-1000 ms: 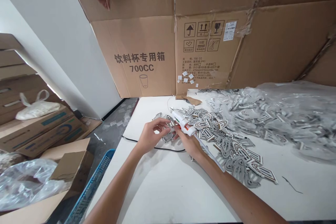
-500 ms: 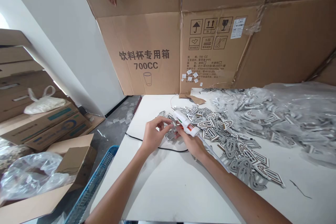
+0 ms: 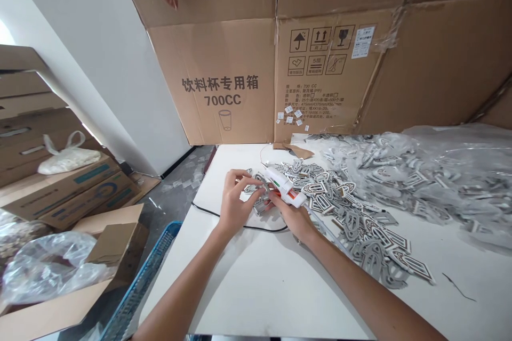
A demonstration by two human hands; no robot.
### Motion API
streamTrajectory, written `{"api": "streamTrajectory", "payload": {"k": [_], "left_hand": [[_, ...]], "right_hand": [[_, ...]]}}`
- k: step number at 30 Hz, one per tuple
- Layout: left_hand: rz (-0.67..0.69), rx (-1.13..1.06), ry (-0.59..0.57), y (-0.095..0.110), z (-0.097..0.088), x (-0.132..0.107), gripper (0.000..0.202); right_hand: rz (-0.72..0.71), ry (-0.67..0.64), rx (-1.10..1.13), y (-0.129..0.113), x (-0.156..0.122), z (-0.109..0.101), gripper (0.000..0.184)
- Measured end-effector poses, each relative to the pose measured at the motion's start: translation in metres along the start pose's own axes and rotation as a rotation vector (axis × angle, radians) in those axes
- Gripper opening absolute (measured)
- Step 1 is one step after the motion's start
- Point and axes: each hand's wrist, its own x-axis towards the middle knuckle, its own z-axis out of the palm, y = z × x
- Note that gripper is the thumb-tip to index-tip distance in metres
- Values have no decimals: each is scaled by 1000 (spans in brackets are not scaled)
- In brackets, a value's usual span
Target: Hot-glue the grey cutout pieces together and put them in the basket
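Note:
My right hand (image 3: 294,216) grips a white glue gun (image 3: 286,190) with an orange and green label, its nozzle pointing left toward my other hand. My left hand (image 3: 236,200) pinches a small grey cut-out piece (image 3: 260,192) just in front of the nozzle, over the white table (image 3: 256,277). Several more grey and white cut-out pieces (image 3: 352,218) lie in a heap to the right of both hands. A black cord (image 3: 224,218) runs across the table under my wrists.
Clear plastic bags (image 3: 440,176) of more pieces fill the table's right side. Large cardboard boxes (image 3: 224,80) stand along the back. On the floor at left are a blue crate (image 3: 140,287), cartons (image 3: 80,192) and a plastic bag (image 3: 44,272).
My head has tilted slightly, shifting the view. My left fingers have moved up over the grey piece, and the glue gun has edged a little to the right.

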Motion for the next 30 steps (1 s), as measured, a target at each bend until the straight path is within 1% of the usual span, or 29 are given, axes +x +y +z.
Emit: {"api": "streamTrajectory", "payload": {"k": [3, 7, 9, 11, 14, 17, 19, 22, 25, 27, 30], "left_hand": [[-15, 6, -11, 1, 1, -1, 8], [-46, -42, -50, 1, 2, -2, 11], [-88, -115, -72, 1, 5, -4, 15], [-187, -234, -95, 0, 7, -6, 28], [-386, -406, -136, -2, 11, -7, 48], [-534, -547, -163, -4, 10, -6, 54], [-592, -617, -132, -4, 9, -5, 53], [-669, -654, -16, -6, 5, -2, 50], [-759, -633, 79, -6, 1, 1, 51], [-772, -601, 107, -6, -3, 3, 49], [-738, -585, 104, -4, -8, 6, 45]], "right_hand": [[38, -45, 31, 4, 2, -2, 42], [47, -21, 28, 6, 3, -3, 42], [44, -20, 16, 7, 3, -3, 42], [32, -29, 12, 7, 3, -4, 43], [27, -39, 24, 5, 3, -4, 47], [23, -34, 41, -3, 0, -1, 56], [-27, -21, 44, -8, -2, 1, 60], [-112, 19, 36, -10, -4, 4, 64], [-102, 18, -31, -7, -5, 5, 61], [-70, -8, -72, -4, -6, 6, 61], [-63, -37, -92, -4, -9, 7, 56]]}}
